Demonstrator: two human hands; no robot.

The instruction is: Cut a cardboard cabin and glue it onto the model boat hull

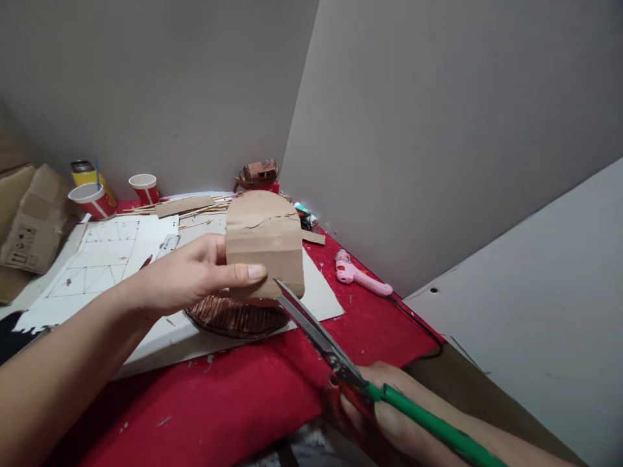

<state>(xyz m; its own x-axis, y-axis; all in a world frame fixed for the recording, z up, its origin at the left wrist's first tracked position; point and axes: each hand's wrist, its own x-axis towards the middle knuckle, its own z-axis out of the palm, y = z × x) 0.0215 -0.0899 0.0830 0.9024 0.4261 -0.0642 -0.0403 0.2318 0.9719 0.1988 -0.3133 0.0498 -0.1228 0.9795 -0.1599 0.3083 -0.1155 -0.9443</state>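
My left hand (214, 266) pinches a piece of brown cardboard (265, 243) by its left edge, thumb on the near face. The piece has a rounded top, a straight bottom and a jagged crack across its upper part. In my right hand (389, 402) is a pair of scissors (335, 357) with green and red handles. Their blades lie nearly together, tips at the cardboard's lower edge; whether they bite into it I cannot tell. Below the cardboard rests a round brown ribbed piece (238, 316), partly hidden, on white sheet material (318, 292).
A pink glue gun (360, 275) with a black cord lies right on the red tabletop (219, 408). Behind are thin sticks (204, 211), two paper cups (92, 200), a yellow bottle (84, 170) and a small brown model (259, 172). A drawn sheet (104, 253) and cardboard box (34, 220) are left.
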